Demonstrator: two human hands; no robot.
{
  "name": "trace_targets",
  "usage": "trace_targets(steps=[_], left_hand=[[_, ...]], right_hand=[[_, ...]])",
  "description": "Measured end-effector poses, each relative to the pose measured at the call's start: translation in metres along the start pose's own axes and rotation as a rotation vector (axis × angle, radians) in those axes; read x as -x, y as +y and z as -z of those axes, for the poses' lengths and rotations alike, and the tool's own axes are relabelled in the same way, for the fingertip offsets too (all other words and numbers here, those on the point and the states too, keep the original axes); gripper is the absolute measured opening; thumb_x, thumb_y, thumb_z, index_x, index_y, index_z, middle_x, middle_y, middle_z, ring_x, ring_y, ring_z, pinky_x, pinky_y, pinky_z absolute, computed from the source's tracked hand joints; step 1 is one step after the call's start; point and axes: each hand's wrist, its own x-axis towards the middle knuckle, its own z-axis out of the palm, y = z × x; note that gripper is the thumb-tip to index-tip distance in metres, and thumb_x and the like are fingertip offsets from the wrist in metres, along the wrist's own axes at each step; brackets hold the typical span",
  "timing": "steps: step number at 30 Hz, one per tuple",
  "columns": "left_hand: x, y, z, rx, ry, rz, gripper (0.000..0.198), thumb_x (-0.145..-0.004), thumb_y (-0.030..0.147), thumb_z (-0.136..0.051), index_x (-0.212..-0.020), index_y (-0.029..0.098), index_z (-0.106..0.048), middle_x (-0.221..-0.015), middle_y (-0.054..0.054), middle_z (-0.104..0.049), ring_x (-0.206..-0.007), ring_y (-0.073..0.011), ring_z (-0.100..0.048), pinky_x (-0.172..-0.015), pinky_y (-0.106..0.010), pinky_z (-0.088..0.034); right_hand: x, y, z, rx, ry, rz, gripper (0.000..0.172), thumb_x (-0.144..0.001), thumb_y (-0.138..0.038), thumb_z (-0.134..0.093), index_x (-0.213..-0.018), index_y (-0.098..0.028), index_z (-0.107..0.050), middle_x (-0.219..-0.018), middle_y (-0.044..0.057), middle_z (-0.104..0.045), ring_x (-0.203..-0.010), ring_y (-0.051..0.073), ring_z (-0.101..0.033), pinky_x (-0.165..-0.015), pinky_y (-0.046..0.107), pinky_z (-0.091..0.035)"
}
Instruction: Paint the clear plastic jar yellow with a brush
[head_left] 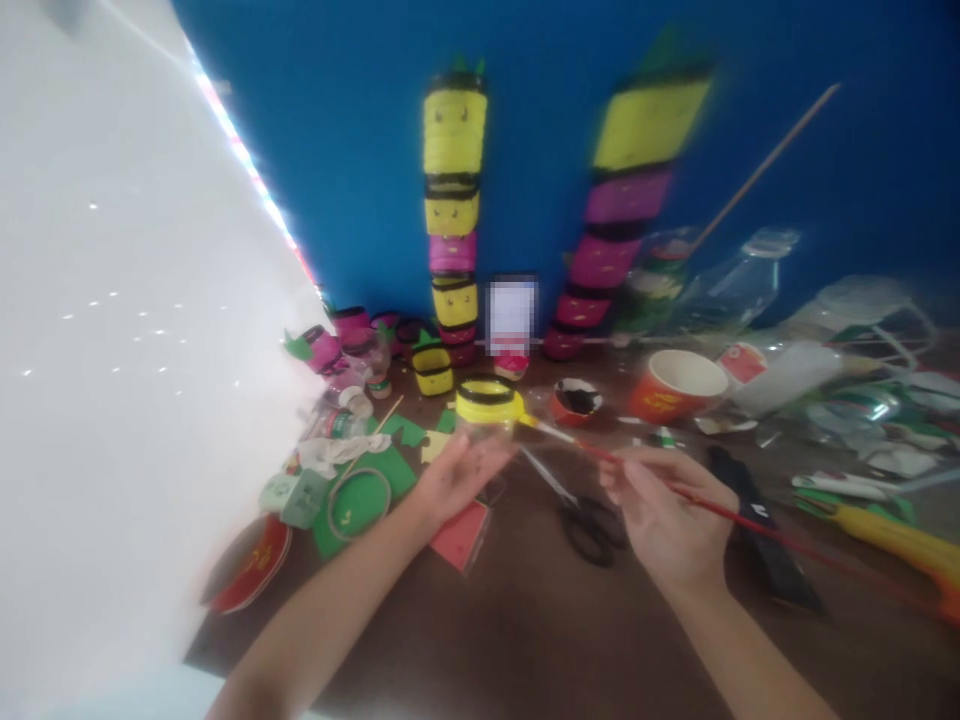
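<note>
My left hand (469,472), palm turned up, holds a cut plastic bottle cup (480,405) from below. The cup has a black rim and a yellow painted band; its lower part looks clear. My right hand (671,505) is closed around a red-handled paintbrush (600,455), whose yellow-loaded tip touches or nearly touches the cup's right side. Between the hands lie scissors (574,510) with black handles. Just beyond my right hand stands a small red cup (576,402) with dark smears inside. A red card (463,535) lies under my left wrist.
Tall yellow and magenta stacks (454,210) stand against the blue wall. A red paper cup (679,385) and clear bottles (739,280) crowd the right, near a yellow-handled tool (892,535). Green sheets (364,505), a tape ring (360,504) and a red bowl (251,565) lie left.
</note>
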Motion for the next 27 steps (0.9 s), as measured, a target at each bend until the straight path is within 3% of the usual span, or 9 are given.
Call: trace_targets(steps=[3,7,13,20,23,27], left_hand=[[-0.001,-0.001,-0.003,-0.054,-0.025,-0.058,0.029,-0.074,0.023,-0.065,-0.103,0.019,-0.06,-0.111,-0.008,-0.064,-0.113,-0.0229,-0.056,-0.105,-0.042,-0.034],[0.0,0.0,-0.007,-0.11,-0.064,-0.098,0.042,-0.075,0.02,-0.064,-0.116,0.021,-0.055,-0.117,-0.008,-0.062,-0.115,-0.0221,-0.054,-0.105,-0.042,-0.034],[0.001,-0.001,-0.006,-0.106,-0.064,-0.054,0.046,-0.075,0.024,-0.065,-0.119,0.02,-0.053,-0.116,-0.01,-0.063,-0.116,-0.024,-0.054,-0.106,-0.043,-0.031],[0.0,0.002,-0.001,0.002,0.008,0.041,0.04,-0.071,0.034,-0.068,-0.106,0.016,-0.06,-0.113,-0.011,-0.063,-0.117,-0.0257,-0.052,-0.106,-0.04,-0.031],[0.0,0.002,0.0,0.006,0.017,0.055,0.037,-0.072,0.032,-0.067,-0.105,0.017,-0.06,-0.113,-0.01,-0.063,-0.118,-0.0256,-0.052,-0.105,-0.039,-0.032],[0.001,0.001,0.001,-0.003,0.007,0.062,0.031,-0.072,0.028,-0.066,-0.101,0.019,-0.06,-0.113,-0.009,-0.063,-0.118,-0.0246,-0.052,-0.104,-0.04,-0.032]], right_hand=[[0.009,-0.003,-0.005,0.113,-0.06,0.073,0.003,-0.075,-0.023,-0.067,-0.076,-0.021,-0.066,-0.067,0.0,-0.066,-0.051,0.011,-0.06,-0.045,0.022,-0.049],[0.016,-0.003,-0.01,0.244,-0.109,0.115,0.003,-0.078,-0.023,-0.064,-0.078,-0.021,-0.066,-0.068,0.0,-0.066,-0.049,0.01,-0.06,-0.049,0.023,-0.052],[0.011,-0.008,-0.014,0.336,-0.045,0.094,0.012,-0.077,-0.031,-0.065,-0.078,-0.019,-0.066,-0.064,0.002,-0.067,-0.048,0.011,-0.06,-0.049,0.024,-0.054],[0.001,0.002,-0.001,0.241,0.052,0.034,0.012,-0.073,-0.031,-0.07,-0.077,-0.02,-0.066,-0.065,0.002,-0.068,-0.051,0.012,-0.061,-0.048,0.023,-0.052],[0.003,0.007,0.003,0.127,0.003,-0.009,0.012,-0.072,-0.03,-0.07,-0.077,-0.02,-0.066,-0.065,0.002,-0.068,-0.052,0.012,-0.061,-0.047,0.024,-0.05],[0.01,0.007,-0.002,0.167,-0.074,-0.019,0.009,-0.074,-0.028,-0.068,-0.077,-0.02,-0.066,-0.063,0.001,-0.067,-0.047,0.011,-0.059,-0.048,0.025,-0.051]])
